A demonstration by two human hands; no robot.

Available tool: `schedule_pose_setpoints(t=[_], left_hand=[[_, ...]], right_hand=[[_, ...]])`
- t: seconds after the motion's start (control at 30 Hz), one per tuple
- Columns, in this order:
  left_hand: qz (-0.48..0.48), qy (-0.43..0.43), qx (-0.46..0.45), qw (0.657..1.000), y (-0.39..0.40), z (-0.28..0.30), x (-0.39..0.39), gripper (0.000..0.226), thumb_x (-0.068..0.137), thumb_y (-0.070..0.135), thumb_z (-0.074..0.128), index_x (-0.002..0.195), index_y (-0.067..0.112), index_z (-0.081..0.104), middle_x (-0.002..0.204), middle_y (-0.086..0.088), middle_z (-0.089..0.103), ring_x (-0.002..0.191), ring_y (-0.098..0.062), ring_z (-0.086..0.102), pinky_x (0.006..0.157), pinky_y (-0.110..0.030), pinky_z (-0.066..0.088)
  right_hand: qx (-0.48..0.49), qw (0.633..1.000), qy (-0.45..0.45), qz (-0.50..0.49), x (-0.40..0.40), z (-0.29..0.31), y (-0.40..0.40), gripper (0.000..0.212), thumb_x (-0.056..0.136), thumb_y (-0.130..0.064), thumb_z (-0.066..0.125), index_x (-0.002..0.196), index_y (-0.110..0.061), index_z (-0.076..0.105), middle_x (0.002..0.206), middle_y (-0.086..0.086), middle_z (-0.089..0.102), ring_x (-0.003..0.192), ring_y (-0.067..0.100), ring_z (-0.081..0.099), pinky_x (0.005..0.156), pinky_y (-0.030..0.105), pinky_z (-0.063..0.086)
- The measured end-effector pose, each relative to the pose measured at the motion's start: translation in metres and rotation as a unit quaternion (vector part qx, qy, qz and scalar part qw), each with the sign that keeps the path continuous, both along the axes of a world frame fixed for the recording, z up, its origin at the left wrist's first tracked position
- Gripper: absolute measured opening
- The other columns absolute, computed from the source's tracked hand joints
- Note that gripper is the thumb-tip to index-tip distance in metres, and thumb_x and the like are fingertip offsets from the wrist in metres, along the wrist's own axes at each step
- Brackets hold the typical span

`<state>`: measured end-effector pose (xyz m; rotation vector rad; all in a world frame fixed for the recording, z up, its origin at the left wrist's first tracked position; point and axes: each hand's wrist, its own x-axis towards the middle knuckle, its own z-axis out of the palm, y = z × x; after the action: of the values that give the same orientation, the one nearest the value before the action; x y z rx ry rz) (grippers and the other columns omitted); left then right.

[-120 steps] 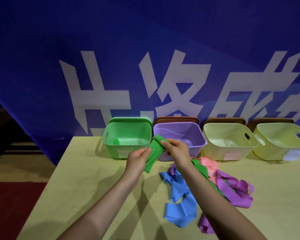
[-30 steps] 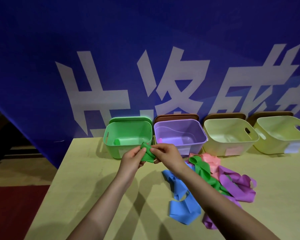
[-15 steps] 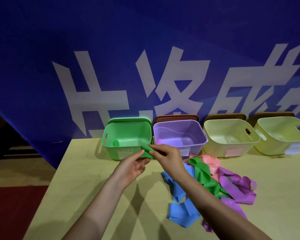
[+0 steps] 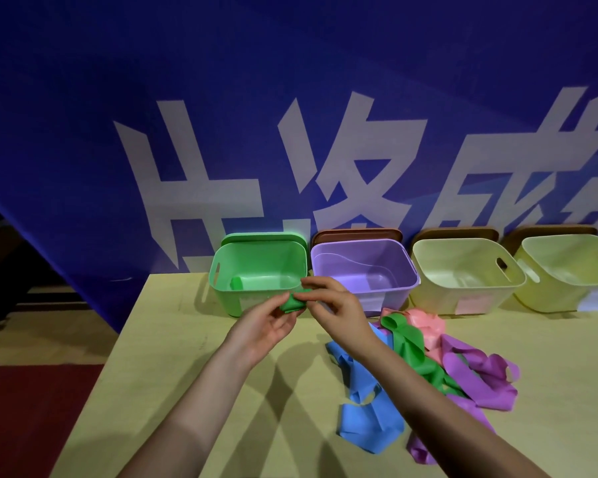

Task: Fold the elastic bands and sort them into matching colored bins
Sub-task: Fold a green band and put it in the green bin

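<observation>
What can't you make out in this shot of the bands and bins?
Head view only:
- Green band: its folds are hidden by the left hand and right hand.
- Far-right bin: cut off by the frame edge.
- Bin labels: too blurred to read.
- Purple band: partly under the right forearm.

Blue banner [image 4: 83, 132] with white characters, pale table [image 4: 152, 357], red floor [image 4: 32, 408]

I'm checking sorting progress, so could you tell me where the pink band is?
The pink band lies in the table's loose pile, right of the hands, just before the nearer yellow bin.
</observation>
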<state>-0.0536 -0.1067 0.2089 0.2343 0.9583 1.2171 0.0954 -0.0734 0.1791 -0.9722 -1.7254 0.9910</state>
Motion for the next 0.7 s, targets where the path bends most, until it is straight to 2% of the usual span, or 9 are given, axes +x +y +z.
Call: schedule_pose_setpoints(t=[0.07, 0.13, 0.17, 0.23, 0.3, 0.4, 0.47, 0.57, 0.7], left_hand=[[0.008, 0.024, 0.025, 0.999, 0.001, -0.002, 0.000, 0.013, 0.091, -0.001, 0.054, 0.099, 0.001, 0.064, 0.089, -0.013, 0.073, 0.076, -0.024, 0.072, 0.064, -0.021, 0.057], [0.021, 0.039, 0.048, 0.998, 0.002, -0.005, 0.002, 0.018, 0.091, -0.003, 0.054, 0.106, -0.002, 0.063, 0.089, -0.013, 0.073, 0.077, -0.022, 0.072, 0.067, -0.021, 0.058], [0.028, 0.039, 0.057, 0.997, 0.002, -0.007, 0.003, 0.020, 0.091, -0.003, 0.054, 0.109, -0.003, 0.062, 0.090, -0.013, 0.073, 0.078, -0.021, 0.072, 0.068, -0.021, 0.058], [0.034, 0.040, 0.066, 0.996, 0.002, -0.011, 0.006, 0.020, 0.091, -0.003, 0.053, 0.110, -0.002, 0.061, 0.091, -0.013, 0.073, 0.080, -0.019, 0.072, 0.069, -0.021, 0.057], [0.038, 0.051, 0.068, 0.996, 0.001, -0.014, 0.008, 0.020, 0.091, -0.003, 0.053, 0.109, -0.001, 0.061, 0.090, -0.011, 0.074, 0.079, -0.018, 0.072, 0.071, -0.021, 0.058], [0.024, 0.131, 0.062, 0.989, -0.001, -0.019, 0.006, 0.022, 0.090, -0.002, 0.056, 0.110, 0.004, 0.063, 0.094, -0.011, 0.072, 0.084, -0.019, 0.070, 0.073, -0.019, 0.056], [0.010, 0.178, 0.046, 0.983, 0.000, -0.022, 0.003, 0.023, 0.089, -0.002, 0.059, 0.110, 0.008, 0.063, 0.097, -0.013, 0.070, 0.085, -0.020, 0.068, 0.069, -0.017, 0.055], [0.017, 0.180, 0.038, 0.983, 0.004, -0.024, -0.002, 0.024, 0.089, -0.005, 0.058, 0.111, 0.004, 0.062, 0.091, -0.012, 0.069, 0.078, -0.017, 0.067, 0.059, -0.016, 0.049], [0.057, 0.132, 0.042, 0.989, 0.015, -0.029, -0.005, 0.025, 0.090, -0.007, 0.053, 0.113, 0.000, 0.059, 0.087, -0.010, 0.066, 0.068, -0.010, 0.067, 0.053, -0.015, 0.040]], right_hand=[[-0.062, 0.996, 0.066, -0.024, -0.004, -0.002, -0.001, 0.025, 0.089, -0.003, 0.060, 0.108, -0.016, 0.070, 0.119, 0.004, 0.062, 0.115, 0.014, 0.057, 0.094, 0.020, 0.047], [-0.166, 0.974, 0.141, -0.056, -0.008, -0.001, -0.001, 0.030, 0.089, -0.003, 0.062, 0.119, -0.009, 0.062, 0.114, 0.009, 0.064, 0.106, 0.017, 0.062, 0.091, 0.024, 0.051], [-0.217, 0.961, 0.162, -0.058, -0.011, -0.001, -0.001, 0.030, 0.090, -0.007, 0.063, 0.119, -0.004, 0.060, 0.106, 0.011, 0.065, 0.096, 0.017, 0.065, 0.085, 0.026, 0.054], [-0.279, 0.945, 0.166, -0.043, -0.015, -0.001, -0.002, 0.022, 0.091, -0.011, 0.062, 0.107, 0.004, 0.064, 0.084, 0.009, 0.066, 0.075, 0.014, 0.064, 0.070, 0.024, 0.054], [-0.291, 0.941, 0.162, -0.054, -0.017, -0.005, -0.002, 0.019, 0.091, -0.010, 0.062, 0.095, 0.007, 0.066, 0.071, 0.007, 0.063, 0.065, 0.012, 0.059, 0.068, 0.023, 0.049], [-0.264, 0.952, 0.139, -0.072, -0.018, -0.007, -0.002, 0.012, 0.090, -0.008, 0.062, 0.089, 0.002, 0.070, 0.075, 0.009, 0.065, 0.067, 0.012, 0.058, 0.068, 0.019, 0.048], [-0.244, 0.959, 0.125, -0.066, -0.019, -0.006, 0.002, 0.010, 0.089, -0.003, 0.062, 0.089, -0.004, 0.071, 0.078, 0.006, 0.067, 0.067, 0.007, 0.059, 0.069, 0.017, 0.049], [-0.238, 0.964, 0.103, -0.055, -0.022, -0.006, 0.009, 0.009, 0.088, -0.002, 0.063, 0.089, -0.004, 0.072, 0.077, 0.009, 0.066, 0.070, 0.012, 0.057, 0.074, 0.027, 0.049], [-0.274, 0.953, 0.120, -0.046, -0.032, -0.003, 0.023, 0.011, 0.086, 0.000, 0.065, 0.080, -0.007, 0.072, 0.069, 0.006, 0.063, 0.065, 0.011, 0.055, 0.070, 0.024, 0.048]])
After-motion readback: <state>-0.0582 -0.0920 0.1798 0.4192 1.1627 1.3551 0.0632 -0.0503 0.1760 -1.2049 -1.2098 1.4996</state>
